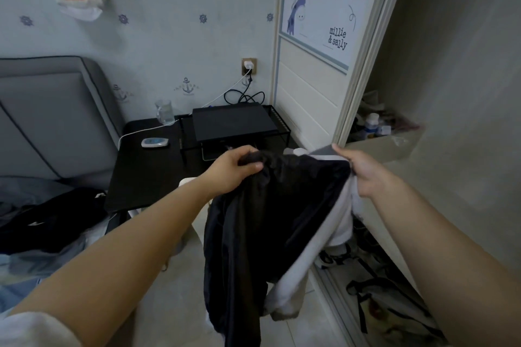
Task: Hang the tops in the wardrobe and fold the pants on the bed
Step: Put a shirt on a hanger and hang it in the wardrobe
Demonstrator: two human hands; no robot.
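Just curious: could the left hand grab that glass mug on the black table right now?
Probably not right now: the left hand grips the black garment that both hands hold up. The path to the glass mug looks open, but it stands well beyond the hand.

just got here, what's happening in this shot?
A person stands between the bed and the open wardrobe, holding up a black and white garment with both hands. The left hand grips one top corner, the right hand pinches the other, and the rest hangs down toward the floor. No hanger is visible on it. More dark clothes lie in a heap on the bed. A black side table stands beside the wardrobe.
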